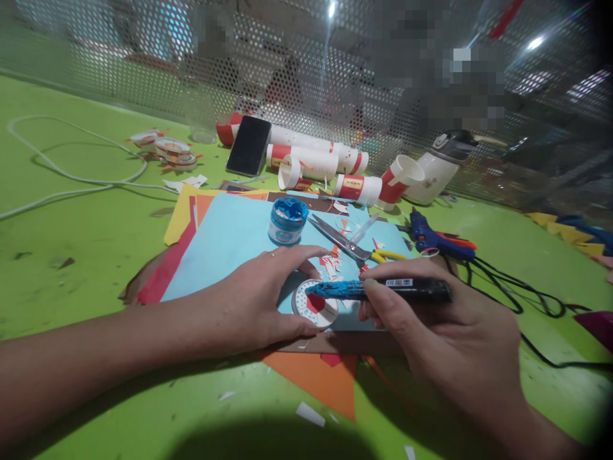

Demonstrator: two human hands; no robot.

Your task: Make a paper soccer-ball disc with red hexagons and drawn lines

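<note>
My right hand grips a black marker pen whose front part is coated in blue paint. The pen's tip touches or hovers just over a small round paper disc, white with a red centre and blue dots along its left side. My left hand steadies this disc, thumb at its near edge and fingers curved around its far side. An open jar of blue paint stands just beyond my left hand on light blue paper.
Scissors lie beyond the disc among paper scraps. A blue glue gun with a black cord is at the right. Behind are a phone, paper cups and a white kettle-like jug. A white cable curls at left.
</note>
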